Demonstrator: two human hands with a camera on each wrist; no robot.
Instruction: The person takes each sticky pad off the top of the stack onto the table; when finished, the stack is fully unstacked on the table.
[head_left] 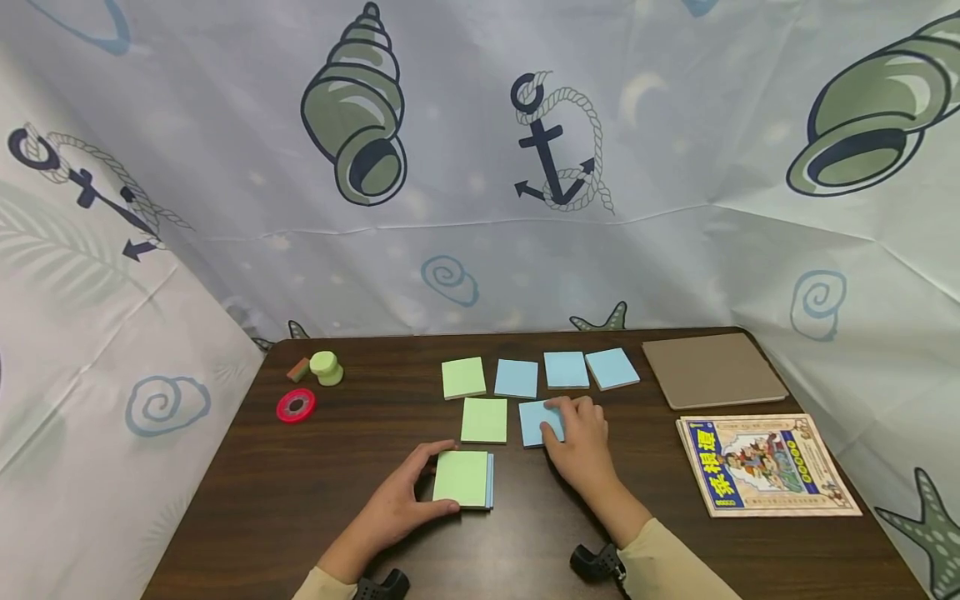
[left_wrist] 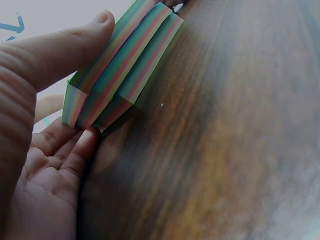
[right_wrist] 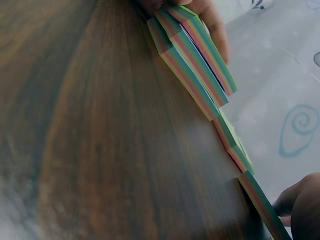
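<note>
The left hand (head_left: pixel 397 504) grips the sticky-note pad (head_left: pixel 462 478) at its left edge. Just beyond and right of the pad, the right hand (head_left: pixel 581 446) presses flat fingers on a blue note (head_left: pixel 536 421).

Worktop (head_left: pixel 337 500) was dark wood-grain, slightly glossy. Sticky notes (head_left: pixel 483 419) were matt paper. Backdrop curtain (head_left: pixel 480 167) was smooth printed cloth. Book (head_left: pixel 765 462) cover looked glossy.

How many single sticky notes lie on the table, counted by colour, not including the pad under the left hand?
Green notes: 2
Blue notes: 4, and one partly under the right hand at
Total: 6
</note>
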